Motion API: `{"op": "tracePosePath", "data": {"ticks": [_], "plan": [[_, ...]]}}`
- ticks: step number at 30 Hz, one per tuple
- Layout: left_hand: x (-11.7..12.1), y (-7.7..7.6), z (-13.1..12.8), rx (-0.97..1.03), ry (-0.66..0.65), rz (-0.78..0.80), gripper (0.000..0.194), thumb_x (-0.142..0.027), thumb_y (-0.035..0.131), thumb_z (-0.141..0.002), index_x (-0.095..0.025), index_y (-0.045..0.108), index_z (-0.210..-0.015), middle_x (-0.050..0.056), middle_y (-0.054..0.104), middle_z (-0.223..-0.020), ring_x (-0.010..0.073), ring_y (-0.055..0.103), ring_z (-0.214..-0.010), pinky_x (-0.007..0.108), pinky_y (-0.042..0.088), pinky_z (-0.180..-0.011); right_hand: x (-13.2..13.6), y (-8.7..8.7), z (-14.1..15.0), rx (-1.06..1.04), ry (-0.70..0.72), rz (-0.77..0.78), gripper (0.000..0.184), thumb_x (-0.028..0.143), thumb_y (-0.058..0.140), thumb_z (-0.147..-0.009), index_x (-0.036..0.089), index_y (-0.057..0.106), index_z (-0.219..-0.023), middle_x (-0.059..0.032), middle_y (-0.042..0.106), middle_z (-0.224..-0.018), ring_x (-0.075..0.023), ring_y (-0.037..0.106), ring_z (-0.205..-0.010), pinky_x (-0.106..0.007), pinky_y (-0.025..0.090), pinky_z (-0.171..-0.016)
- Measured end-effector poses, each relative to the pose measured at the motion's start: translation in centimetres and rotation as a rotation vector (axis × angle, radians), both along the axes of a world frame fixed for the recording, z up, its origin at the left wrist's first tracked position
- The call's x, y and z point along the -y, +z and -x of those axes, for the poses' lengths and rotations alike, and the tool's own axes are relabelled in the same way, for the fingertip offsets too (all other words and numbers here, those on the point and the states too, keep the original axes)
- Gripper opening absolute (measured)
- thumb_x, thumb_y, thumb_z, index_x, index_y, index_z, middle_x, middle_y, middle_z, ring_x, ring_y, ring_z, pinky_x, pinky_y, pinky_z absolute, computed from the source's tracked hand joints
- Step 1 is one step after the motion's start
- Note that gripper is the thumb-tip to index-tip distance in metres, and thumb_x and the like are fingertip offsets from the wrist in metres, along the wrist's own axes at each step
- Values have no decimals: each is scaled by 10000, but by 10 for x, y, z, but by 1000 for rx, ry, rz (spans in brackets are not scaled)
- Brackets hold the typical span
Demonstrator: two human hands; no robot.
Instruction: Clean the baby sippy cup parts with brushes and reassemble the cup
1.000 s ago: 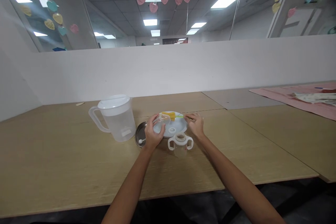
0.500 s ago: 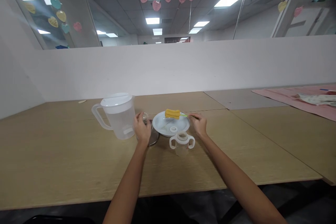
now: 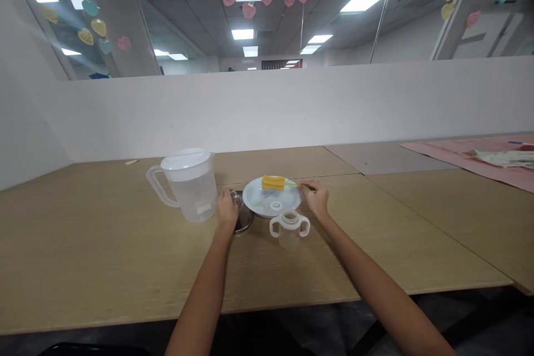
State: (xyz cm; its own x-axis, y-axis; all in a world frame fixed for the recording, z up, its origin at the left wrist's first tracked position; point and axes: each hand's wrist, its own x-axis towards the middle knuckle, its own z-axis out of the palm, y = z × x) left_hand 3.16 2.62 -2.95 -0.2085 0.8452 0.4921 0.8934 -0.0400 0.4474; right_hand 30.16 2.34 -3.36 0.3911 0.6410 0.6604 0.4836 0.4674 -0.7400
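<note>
My left hand [image 3: 227, 211] is curled over a small clear cap, held down at the dark metal dish [image 3: 244, 221] beside the translucent jug [image 3: 187, 183]. My right hand [image 3: 316, 198] pinches the thin green handle of a yellow sponge brush [image 3: 273, 182], whose head lies on the white plate [image 3: 287, 199]. A white ring [image 3: 275, 206] rests on the plate's near edge. In front of the plate stands a clear two-handled cup [image 3: 289, 227], between my two hands.
A white partition wall runs along the back of the wooden table [image 3: 125, 267]. At the far right lies a pink cloth [image 3: 467, 156] with papers on it. A small wooden stick [image 3: 131, 162] lies behind the jug.
My left hand carried the clear cap from over the plate leftward and down to the metal dish. My right hand stayed on the brush handle.
</note>
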Motion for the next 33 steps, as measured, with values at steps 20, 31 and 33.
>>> {"op": "tracePosePath", "data": {"ticks": [20,31,33], "plan": [[23,14,-36,-269,-582,-58,358,-367,401,-899,-196,683,-760,51,713,-932,286,498,-1154,524,259,-1022,1,1,1,110,-126,48,250,311,505,-713,189,723,-704,-61,699,-749,-216,569,-767,-330,397,-722],[22,18,-40,70,-543,-256,89,-248,591,-764,-222,673,-741,39,698,-983,205,620,-956,411,410,-956,1,1,1,-49,-57,25,216,301,524,-680,193,711,-678,-57,694,-739,-217,574,-757,-334,411,-713],[19,17,-39,183,-527,-327,56,-202,591,-741,-218,644,-735,30,699,-945,186,635,-913,357,468,-885,0,0,1,-111,-9,-1,202,299,536,-674,191,707,-672,-54,689,-729,-209,576,-742,-329,420,-707]]}}
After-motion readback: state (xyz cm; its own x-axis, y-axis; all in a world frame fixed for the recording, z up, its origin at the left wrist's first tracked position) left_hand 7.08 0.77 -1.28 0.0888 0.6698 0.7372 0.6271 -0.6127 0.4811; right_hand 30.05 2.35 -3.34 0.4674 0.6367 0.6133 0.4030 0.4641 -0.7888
